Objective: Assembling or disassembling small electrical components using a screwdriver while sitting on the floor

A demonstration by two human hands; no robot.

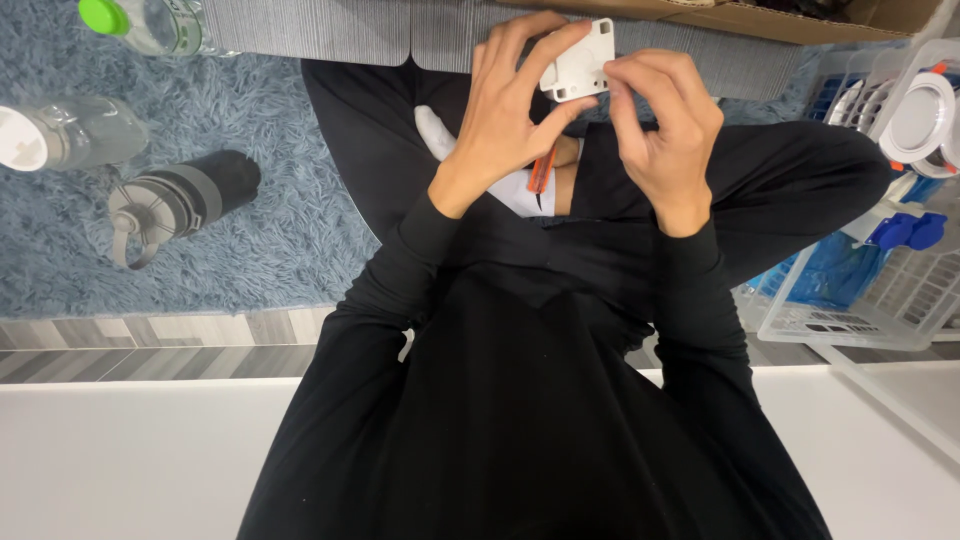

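Black sleeves (520,400) fill my near view; beyond them lie the blue rug (250,230) and a white basket (860,300). Both hands – left hand (510,110), right hand (665,125) – pinch a small white plastic box (580,62) above my lap.

Both arms in black sleeves, left hand (505,110) and right hand (665,125) raised, fingers pinched.

A home: shaggy blue rug (250,240), plank floor (150,345), water bottles (180,200).
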